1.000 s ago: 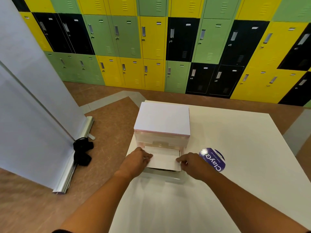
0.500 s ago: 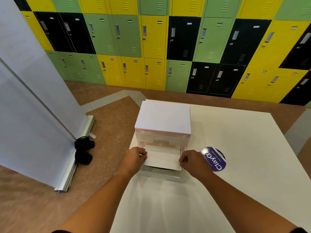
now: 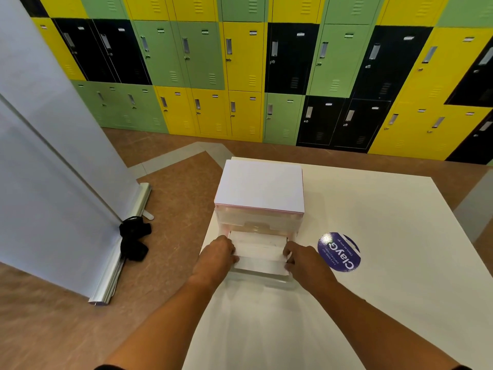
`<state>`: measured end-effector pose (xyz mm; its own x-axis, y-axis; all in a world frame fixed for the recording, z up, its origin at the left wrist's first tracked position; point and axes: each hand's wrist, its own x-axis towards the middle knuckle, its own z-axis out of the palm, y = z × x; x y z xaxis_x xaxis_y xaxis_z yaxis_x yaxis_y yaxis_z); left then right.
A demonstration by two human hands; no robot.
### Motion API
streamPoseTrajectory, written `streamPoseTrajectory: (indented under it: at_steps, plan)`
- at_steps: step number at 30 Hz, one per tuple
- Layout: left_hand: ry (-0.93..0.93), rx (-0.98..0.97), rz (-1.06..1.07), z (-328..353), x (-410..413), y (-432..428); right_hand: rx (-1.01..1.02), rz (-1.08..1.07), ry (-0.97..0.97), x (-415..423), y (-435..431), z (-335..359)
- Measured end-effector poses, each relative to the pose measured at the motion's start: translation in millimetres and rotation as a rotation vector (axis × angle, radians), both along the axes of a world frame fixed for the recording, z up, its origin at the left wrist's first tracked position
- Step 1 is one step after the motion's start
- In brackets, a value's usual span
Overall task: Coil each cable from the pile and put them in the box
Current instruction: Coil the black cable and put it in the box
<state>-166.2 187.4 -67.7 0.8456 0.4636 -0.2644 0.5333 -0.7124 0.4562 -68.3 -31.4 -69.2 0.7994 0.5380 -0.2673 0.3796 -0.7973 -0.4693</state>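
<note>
Looking down, we see the box (image 3: 258, 188), a translucent drawer unit with a white top, standing at the far left corner of the white surface (image 3: 386, 289). Its lower drawer (image 3: 262, 278) is pulled out toward us, and a white sheet (image 3: 260, 252) lies across it. Our left hand (image 3: 217, 259) is at the sheet's left edge and our right hand (image 3: 306, 263) at its right edge. The fingers (image 3: 229, 249) of both curl over those edges and grip the sheet, though we cannot tell whether they catch the drawer's walls too. Just right of the right hand, a round purple sticker (image 3: 339, 251) lies flat on the surface. On the floor to the left a banner stand (image 3: 53, 182) rises, with a black bundle (image 3: 133, 239) at its base. Green, yellow and black lockers (image 3: 240, 62) line the far wall.
</note>
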Motion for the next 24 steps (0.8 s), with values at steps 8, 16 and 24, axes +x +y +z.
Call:
streamPoseTrajectory:
  at_steps: [8,16,24]
  plan:
    - [0.008,0.056,-0.028,2.4,1.1,-5.4,-0.052,0.067,-0.064,-3.3,-0.1,-6.2]
    - [0.013,0.089,-0.043,2.8,3.0,-6.0,-0.019,0.101,-0.152,-5.4,-4.9,-1.1]
    - [0.022,0.091,-0.029,1.4,3.1,-6.0,0.069,-0.091,-0.092,-2.1,-8.0,-2.5]
